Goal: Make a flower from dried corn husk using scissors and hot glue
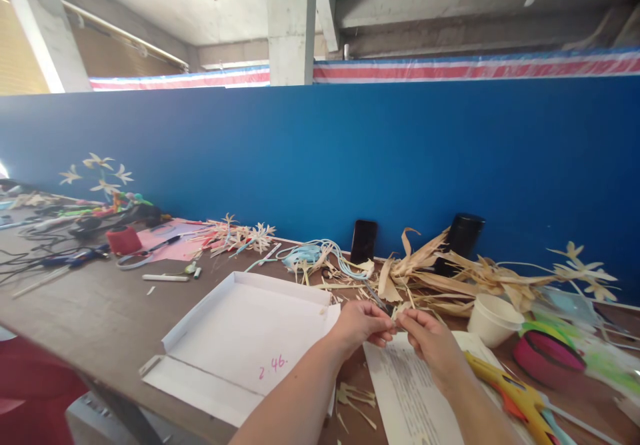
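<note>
Over the printed paper sheet, my left hand and my right hand meet fingertip to fingertip, both closed in a pinch. A small pale piece of dried husk shows at the fingertips; most of it is hidden. Just behind the hands lie dried corn husks and scissors, partly covered. Cut husk strips are on the table below my left wrist. A yellow hot glue gun rests beside my right forearm.
A white box lid marked "2.46." lies left of my arms. To the right stand a paper cup and a pink tape roll. A phone and a black cylinder lean by the blue partition. Husk flowers stand far left.
</note>
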A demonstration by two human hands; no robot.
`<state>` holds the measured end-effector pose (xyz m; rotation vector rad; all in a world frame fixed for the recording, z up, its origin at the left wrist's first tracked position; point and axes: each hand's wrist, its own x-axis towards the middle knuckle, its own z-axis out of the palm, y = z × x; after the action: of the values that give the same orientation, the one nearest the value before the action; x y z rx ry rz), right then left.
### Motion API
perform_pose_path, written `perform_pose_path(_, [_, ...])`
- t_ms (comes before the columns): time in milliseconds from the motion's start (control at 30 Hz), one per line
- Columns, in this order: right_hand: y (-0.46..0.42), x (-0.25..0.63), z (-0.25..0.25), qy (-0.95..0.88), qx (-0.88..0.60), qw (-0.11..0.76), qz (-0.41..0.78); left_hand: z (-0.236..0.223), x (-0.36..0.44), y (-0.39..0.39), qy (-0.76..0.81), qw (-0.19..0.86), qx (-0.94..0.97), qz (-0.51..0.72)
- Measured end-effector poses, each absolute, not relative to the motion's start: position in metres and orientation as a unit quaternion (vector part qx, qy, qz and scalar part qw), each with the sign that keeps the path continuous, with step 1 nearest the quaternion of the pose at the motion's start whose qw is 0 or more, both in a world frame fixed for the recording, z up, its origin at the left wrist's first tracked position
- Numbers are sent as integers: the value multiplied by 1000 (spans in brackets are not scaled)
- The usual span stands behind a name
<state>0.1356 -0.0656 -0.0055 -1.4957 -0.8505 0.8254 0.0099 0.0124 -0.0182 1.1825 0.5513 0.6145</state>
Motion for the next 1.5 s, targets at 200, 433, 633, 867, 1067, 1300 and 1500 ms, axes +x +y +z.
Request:
perform_pose_path(200, [-65, 134, -6, -368, -644, 568, 357, -16, 11, 14, 258, 762, 516, 295])
perform_pose_path(433, [-61, 136, -12, -362, -652, 562, 357, -16, 10, 16, 272, 707, 552, 349])
perform_pose_path(633, [-60, 142, -15, -409, -701, 511, 282, -17, 14, 17, 276, 687, 556, 378])
perform_pose_path(867, [-59, 146, -18, -457, -721, 483, 195, -21, 16, 21, 294, 680, 557, 375])
perform_pose_path(1067, [-60, 145, -14, -456, -699, 514, 198, -27, 17, 23, 317, 647, 590, 365])
perform_pose_path(1300, [-59, 142, -15, -410, -665, 558, 279, -25, 18, 19, 303, 660, 590, 354])
perform_pose_path(1500, [-58, 137, -16, -378, -633, 590, 329, -21, 18, 16, 288, 691, 564, 348])
